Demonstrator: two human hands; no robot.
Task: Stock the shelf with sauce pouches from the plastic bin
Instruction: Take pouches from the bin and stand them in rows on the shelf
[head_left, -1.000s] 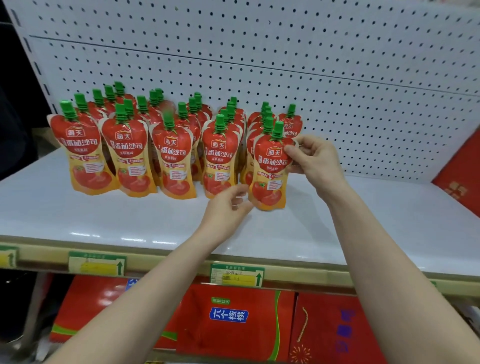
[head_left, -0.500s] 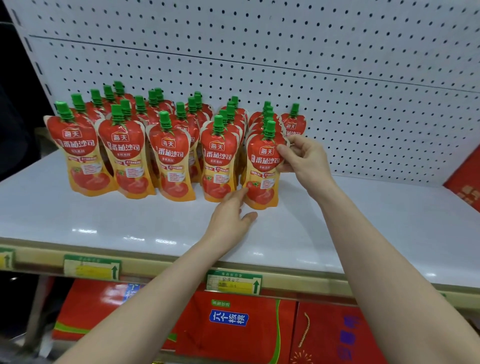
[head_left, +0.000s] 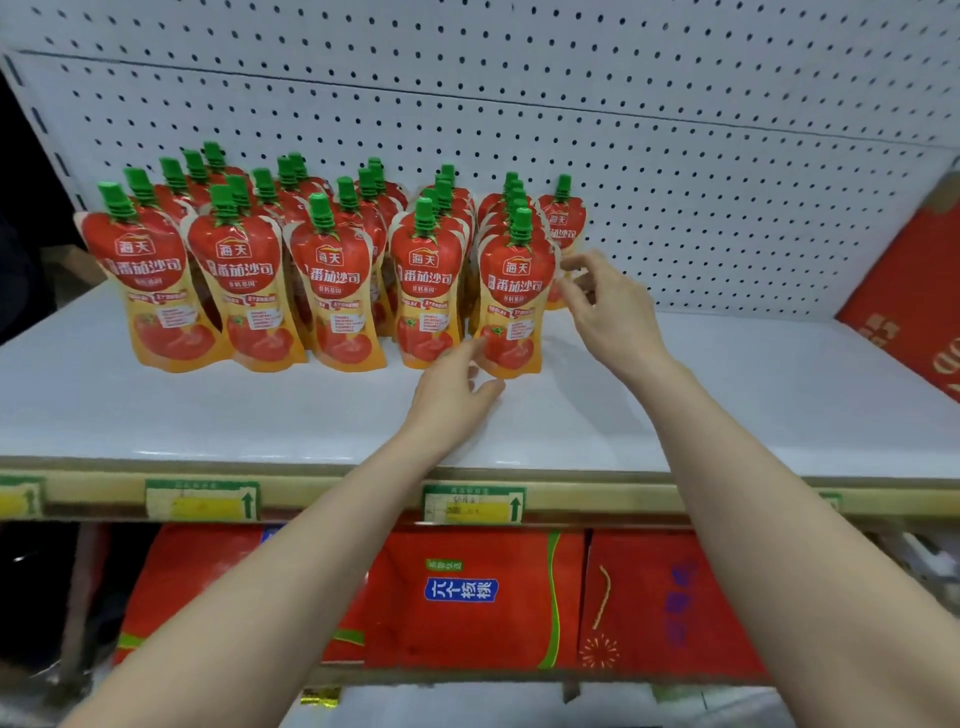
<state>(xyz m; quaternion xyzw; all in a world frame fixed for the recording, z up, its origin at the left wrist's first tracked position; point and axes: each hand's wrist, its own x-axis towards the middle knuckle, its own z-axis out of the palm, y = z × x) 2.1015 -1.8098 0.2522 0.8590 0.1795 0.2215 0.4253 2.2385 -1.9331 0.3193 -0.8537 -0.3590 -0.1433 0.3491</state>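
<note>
Left hand (head_left: 457, 400): fingers straight and relaxed, index tip touching the lower left edge of the nearest tomato sauce pouch (head_left: 511, 291), thumb low by its base. Nothing is gripped.

Right hand (head_left: 610, 312): fingers loosely spread at the pouch's upper right edge, holding nothing. Whether the tips touch it cannot be told.

That pouch stands upright on the white shelf (head_left: 727, 405), heading the rightmost of five files. It is red and orange with tomato artwork and a closed green screw cap; its contents are not visible.

The other pouches (head_left: 332, 291) are the same product, capped and upright, filed front to back on the shelf's left half. A single pouch (head_left: 561, 223) stands behind the right hand, near the pegboard back panel (head_left: 675, 156).

A slanted red box (head_left: 904, 306) sits at the shelf's far right. A price label (head_left: 472, 503) is on the shelf edge. Closed red cartons (head_left: 467, 597) sit on the shelf below.
</note>
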